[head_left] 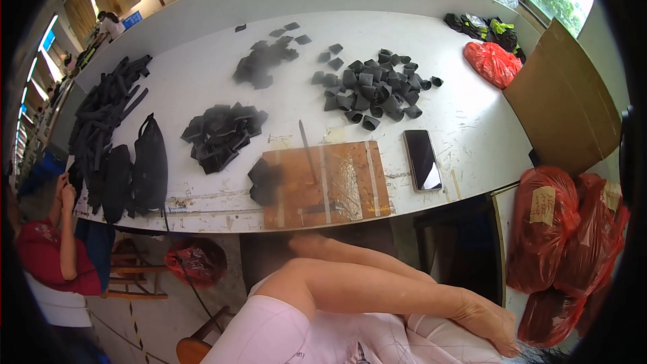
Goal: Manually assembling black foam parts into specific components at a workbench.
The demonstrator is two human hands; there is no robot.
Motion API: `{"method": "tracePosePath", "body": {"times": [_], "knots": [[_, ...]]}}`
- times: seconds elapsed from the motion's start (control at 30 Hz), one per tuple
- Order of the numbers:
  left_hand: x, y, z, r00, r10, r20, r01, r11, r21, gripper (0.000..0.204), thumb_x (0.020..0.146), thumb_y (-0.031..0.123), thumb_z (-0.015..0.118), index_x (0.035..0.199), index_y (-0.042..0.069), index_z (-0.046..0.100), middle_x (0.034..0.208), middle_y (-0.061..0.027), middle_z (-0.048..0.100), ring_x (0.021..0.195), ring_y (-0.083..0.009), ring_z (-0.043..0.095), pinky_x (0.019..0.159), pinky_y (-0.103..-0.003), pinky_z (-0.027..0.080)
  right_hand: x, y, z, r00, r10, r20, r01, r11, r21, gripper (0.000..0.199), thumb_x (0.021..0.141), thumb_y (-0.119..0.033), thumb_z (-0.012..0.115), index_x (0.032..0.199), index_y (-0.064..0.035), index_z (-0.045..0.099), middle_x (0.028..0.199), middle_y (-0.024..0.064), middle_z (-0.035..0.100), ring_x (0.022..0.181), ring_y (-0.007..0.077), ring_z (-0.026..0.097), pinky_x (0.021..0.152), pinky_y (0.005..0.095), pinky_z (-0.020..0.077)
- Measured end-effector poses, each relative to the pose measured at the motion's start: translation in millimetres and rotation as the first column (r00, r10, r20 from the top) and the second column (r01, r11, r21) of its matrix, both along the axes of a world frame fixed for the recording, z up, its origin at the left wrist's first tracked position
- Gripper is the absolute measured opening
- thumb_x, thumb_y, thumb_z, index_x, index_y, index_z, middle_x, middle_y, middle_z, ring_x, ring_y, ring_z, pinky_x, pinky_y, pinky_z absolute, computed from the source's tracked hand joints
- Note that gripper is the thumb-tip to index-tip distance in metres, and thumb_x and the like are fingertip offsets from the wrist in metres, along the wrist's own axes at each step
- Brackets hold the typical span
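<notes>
My forearms cross in front of me at the table's near side. My left hand (490,320) lies at the lower right beside my right sleeve, its fingers stretched downward with nothing seen in them. My right hand (309,244) is by my left elbow, partly hidden and blurred. Both hands are off the table. Nearest to them is a brown board (290,192) with strips of clear tape. A thin pointed metal tool (306,148) lies across its far edge. A small dark stack of pieces (261,182), blurred, sits at the board's left edge.
On the white table (472,155) lie a black phone (422,160), curled black pieces (374,87), flat black pieces (224,136) and long black strips (101,114). Red bags (542,229) and a cardboard sheet (563,101) stand right. Another person (57,249) works at left.
</notes>
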State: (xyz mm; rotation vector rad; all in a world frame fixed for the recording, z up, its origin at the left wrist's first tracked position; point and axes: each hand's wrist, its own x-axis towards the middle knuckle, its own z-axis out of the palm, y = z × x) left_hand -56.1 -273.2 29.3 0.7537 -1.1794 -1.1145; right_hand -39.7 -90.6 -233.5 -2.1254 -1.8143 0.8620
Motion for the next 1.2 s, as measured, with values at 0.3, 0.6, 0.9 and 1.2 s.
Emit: {"method": "tracePosePath", "body": {"times": [0.3, 0.6, 0.9, 1.2], "knots": [[-6.8, 7.5, -18.3, 0.869, 0.494, 0.042, -0.444, 0.814, -0.375, 0.049, 0.084, 0.043, 0.049, 0.062, -0.001, 0.049, 0.057, -0.0125, 0.045, 0.055, -0.0237, 0.045, 0.053, -0.036, 0.035, 10.2, -12.8, 27.6, 0.988, -0.052, -0.145, 0.057, 0.998, 0.030, 0.015, 0.071, -0.007, 0.050, 0.075, -0.0005, 0.063, 0.073, 0.0238, 0.059, 0.069, 0.0388, 0.059, 0.061, 0.0465, 0.0489], [-4.0, 231.7, -97.1, -0.690, 0.443, 0.573, -0.703, -0.597, -0.386, 0.010, 0.072, 0.000, 0.060, 0.079, -0.001, 0.054, 0.072, -0.0093, 0.051, 0.060, -0.0224, 0.048, 0.054, -0.032, 0.041, 20.4, -73.8, 75.5, 0.624, -0.461, -0.631, 0.608, 0.794, 0.022, 0.013, 0.082, -0.008, 0.053, 0.083, 0.0032, 0.060, 0.069, 0.0103, 0.060, 0.065, 0.0218, 0.058, 0.062, 0.0304, 0.0473], [17.4, 354.5, -178.0, -0.362, 0.090, 0.928, -0.348, -0.936, -0.045, 0.014, 0.070, 0.013, 0.065, 0.077, 0.003, 0.058, 0.080, -0.0137, 0.055, 0.072, -0.0307, 0.054, 0.066, -0.038, 0.044, 27.3, -65.0, 131.4, 0.692, -0.478, -0.541, 0.660, 0.723, 0.205, 0.008, 0.077, -0.004, 0.057, 0.081, 0.0013, 0.060, 0.073, 0.0133, 0.060, 0.064, 0.0258, 0.060, 0.057, 0.0302, 0.0470], [17.8, 352.3, -183.3, -0.486, 0.084, 0.870, -0.503, -0.841, -0.200, 0.010, 0.071, 0.004, 0.062, 0.077, 0.001, 0.054, 0.082, -0.0134, 0.051, 0.073, -0.0320, 0.054, 0.065, -0.038, 0.043, 39.0, -44.5, 141.8, 0.735, -0.450, -0.508, 0.630, 0.729, 0.266, 0.006, 0.076, -0.004, 0.057, 0.080, 0.0008, 0.059, 0.071, 0.0146, 0.057, 0.064, 0.0316, 0.057, 0.057, 0.0343, 0.0461]]}}
